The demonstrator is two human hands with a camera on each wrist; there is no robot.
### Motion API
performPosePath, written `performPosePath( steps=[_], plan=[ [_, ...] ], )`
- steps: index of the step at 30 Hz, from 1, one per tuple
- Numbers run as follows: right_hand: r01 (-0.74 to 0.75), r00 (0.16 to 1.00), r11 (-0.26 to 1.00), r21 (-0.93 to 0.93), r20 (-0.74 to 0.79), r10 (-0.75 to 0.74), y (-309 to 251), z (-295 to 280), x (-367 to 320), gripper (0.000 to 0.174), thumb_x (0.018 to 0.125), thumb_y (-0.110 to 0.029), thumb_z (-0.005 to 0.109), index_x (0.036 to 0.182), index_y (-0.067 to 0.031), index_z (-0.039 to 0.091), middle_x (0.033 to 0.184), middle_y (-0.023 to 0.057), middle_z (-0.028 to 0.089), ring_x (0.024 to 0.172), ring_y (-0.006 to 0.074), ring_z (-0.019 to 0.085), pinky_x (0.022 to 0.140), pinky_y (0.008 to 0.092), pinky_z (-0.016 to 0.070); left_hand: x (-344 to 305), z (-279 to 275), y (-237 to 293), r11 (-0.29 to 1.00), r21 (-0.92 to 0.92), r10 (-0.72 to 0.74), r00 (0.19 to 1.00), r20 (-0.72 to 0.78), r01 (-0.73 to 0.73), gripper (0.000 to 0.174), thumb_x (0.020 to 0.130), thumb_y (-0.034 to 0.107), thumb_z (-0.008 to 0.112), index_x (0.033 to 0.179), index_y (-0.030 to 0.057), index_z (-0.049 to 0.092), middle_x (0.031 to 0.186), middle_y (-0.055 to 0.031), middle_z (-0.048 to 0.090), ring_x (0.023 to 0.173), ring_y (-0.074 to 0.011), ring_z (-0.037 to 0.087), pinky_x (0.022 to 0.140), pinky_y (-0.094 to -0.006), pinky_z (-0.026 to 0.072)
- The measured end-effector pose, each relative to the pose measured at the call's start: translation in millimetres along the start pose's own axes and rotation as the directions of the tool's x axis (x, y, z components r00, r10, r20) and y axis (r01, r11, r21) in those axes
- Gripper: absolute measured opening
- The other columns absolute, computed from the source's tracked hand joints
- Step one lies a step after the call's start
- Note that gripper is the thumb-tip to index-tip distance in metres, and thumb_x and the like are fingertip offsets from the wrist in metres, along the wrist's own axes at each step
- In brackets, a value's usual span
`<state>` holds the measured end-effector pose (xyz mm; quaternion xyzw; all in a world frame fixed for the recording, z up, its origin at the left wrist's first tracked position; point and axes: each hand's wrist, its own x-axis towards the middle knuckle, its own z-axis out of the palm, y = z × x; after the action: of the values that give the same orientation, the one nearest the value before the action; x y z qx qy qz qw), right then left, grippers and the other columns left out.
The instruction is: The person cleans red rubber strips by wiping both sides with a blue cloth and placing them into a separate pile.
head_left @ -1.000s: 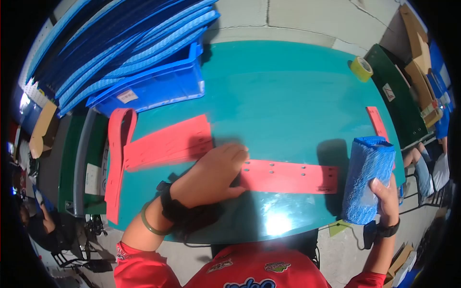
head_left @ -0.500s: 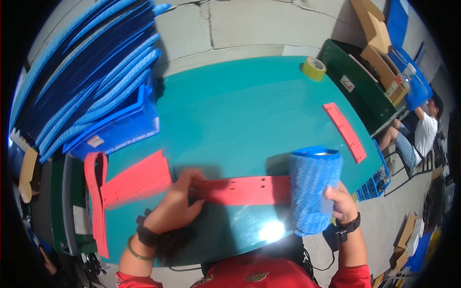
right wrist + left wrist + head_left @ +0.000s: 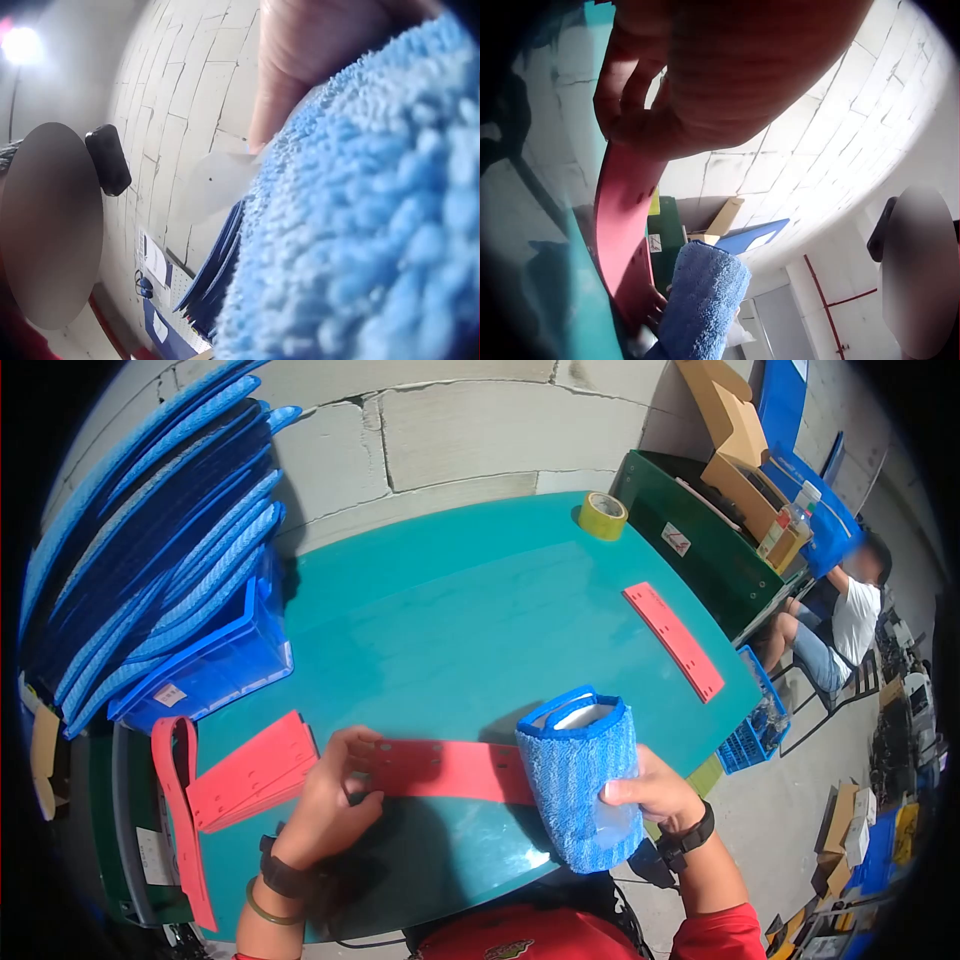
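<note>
Two grips were busy at the near edge of the counter (image 3: pixel 430 630). The left grip (image 3: pixel 335 800) pinched one end of a punched red strip (image 3: pixel 450 770), which ran across toward the right grip (image 3: pixel 655 795) and passed out of sight behind a blue fluffy roll (image 3: pixel 575 780). That roll was held in the right grip, thumb on its side, its open end tipped away. From the left wrist, fingertips showed close by the strip's far end, but I couldn't tell whether they held it.

Just outside the left grip lay a fan of red strips (image 3: pixel 255 770), with a looped red band (image 3: pixel 180 800) beside it and a blue bin (image 3: pixel 215 670) beyond. Past the right grip were a shorter red strip (image 3: pixel 675 643) and, farther off, a roll of tape (image 3: pixel 603 517).

To my eye, the strip could have slipped or buckled, since the left grip had only its end and it looked bendy. The bulky roll might have caught it or hidden a crooked far end. A careless swing outward from the left grip could have scattered the fan.
</note>
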<state>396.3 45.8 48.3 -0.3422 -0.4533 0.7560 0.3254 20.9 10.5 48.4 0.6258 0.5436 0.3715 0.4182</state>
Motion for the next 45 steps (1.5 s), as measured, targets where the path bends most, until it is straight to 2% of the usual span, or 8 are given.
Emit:
performPosePath(
  steps=[9,11,15,17,24,30,38,45],
  plan=[
    [-0.082,0.995,0.99,-0.11,-0.071,0.075,-6,9,0,0.057,0.086,-0.02,0.079,0.133,0.0023,0.057,0.125,0.0113,0.066,0.113,0.0206,0.064,0.101,0.0375,0.0492,4,-1,-1,0.995,-0.1,-0.03,0.999,-0.022,0.028,0.063,0.079,-0.009,0.064,0.137,0.0081,0.046,0.117,-0.012,0.058,0.106,-0.0207,0.059,0.086,-0.0323,0.0531],
    [0.093,0.992,0.996,0.003,-0.091,-0.092,-7,3,-8,0.063,0.084,-0.024,0.08,0.135,0.0033,0.054,0.127,0.0125,0.065,0.113,0.0207,0.063,0.099,0.0369,0.0496,1,-6,4,0.918,0.376,0.197,0.967,-0.159,-0.125,0.056,0.078,-0.007,0.066,0.13,0.0068,0.053,0.117,-0.0092,0.058,0.103,-0.0205,0.06,0.086,-0.033,0.0517],
    [0.351,0.875,0.936,0.02,-0.364,-0.32,-16,-41,-30,0.075,0.088,-0.042,0.073,0.141,0.0033,0.045,0.127,0.0178,0.063,0.111,0.0275,0.065,0.094,0.0416,0.0547,-10,-33,9,0.843,0.537,0.153,0.969,-0.192,-0.027,0.044,0.077,0.0,0.069,0.12,0.0035,0.061,0.121,-0.0158,0.059,0.11,-0.0361,0.058,0.095,-0.0428,0.0494],
    [0.469,0.787,0.883,0.008,-0.457,-0.413,-29,-73,-35,0.068,0.094,-0.045,0.065,0.14,0.0015,0.045,0.125,0.0188,0.064,0.106,0.0277,0.068,0.093,0.0426,0.0564,-15,-44,7,0.659,0.741,0.392,0.9,-0.189,-0.131,0.039,0.075,0.001,0.071,0.113,0.002,0.063,0.123,-0.0146,0.059,0.114,-0.0376,0.056,0.098,-0.0451,0.0472],
    [0.615,0.659,0.783,-0.087,-0.49,-0.571,-122,-114,-16,0.059,0.099,-0.045,0.061,0.135,0.0005,0.05,0.118,0.0153,0.068,0.101,0.0249,0.07,0.089,0.0418,0.0595,-41,-77,-12,0.725,0.687,0.221,0.929,-0.295,0.046,0.042,0.075,0.004,0.074,0.115,0.0001,0.06,0.126,-0.0172,0.057,0.122,-0.0373,0.052,0.104,-0.0439,0.0427],
    [0.51,0.634,0.852,-0.114,-0.62,-0.462,-114,-169,-19,0.068,0.095,-0.046,0.066,0.14,0.0004,0.045,0.12,0.0172,0.066,0.101,0.0272,0.07,0.088,0.0451,0.0597,-68,-102,-32,0.736,0.645,0.031,0.942,-0.334,0.204,0.071,0.072,0.015,0.081,0.134,-0.0004,0.05,0.139,-0.0209,0.05,0.133,-0.0378,0.046,0.113,-0.0435,0.0372],
    [0.269,0.718,0.962,0.043,-0.675,-0.17,-65,-202,-44,0.067,0.093,-0.042,0.07,0.14,0.0001,0.045,0.121,0.018,0.066,0.1,0.0295,0.07,0.088,0.0437,0.0597,-81,-123,-60,0.632,0.746,0.082,0.939,-0.334,0.21,0.093,0.062,0.025,0.09,0.142,0.0023,0.046,0.143,-0.0217,0.049,0.136,-0.0395,0.042,0.114,-0.0484,0.0314],
    [0.249,0.687,0.913,-0.322,-0.606,-0.401,-60,-150,-47,0.047,0.097,-0.036,0.067,0.124,0.0001,0.056,0.105,0.008,0.068,0.087,0.0163,0.068,0.076,0.0313,0.0583,-79,-127,-55,0.652,0.728,0.094,0.931,-0.354,0.211,0.08,0.056,0.026,0.092,0.125,0.005,0.056,0.13,-0.0169,0.058,0.125,-0.0369,0.05,0.111,-0.0485,0.0335]
  ],
)
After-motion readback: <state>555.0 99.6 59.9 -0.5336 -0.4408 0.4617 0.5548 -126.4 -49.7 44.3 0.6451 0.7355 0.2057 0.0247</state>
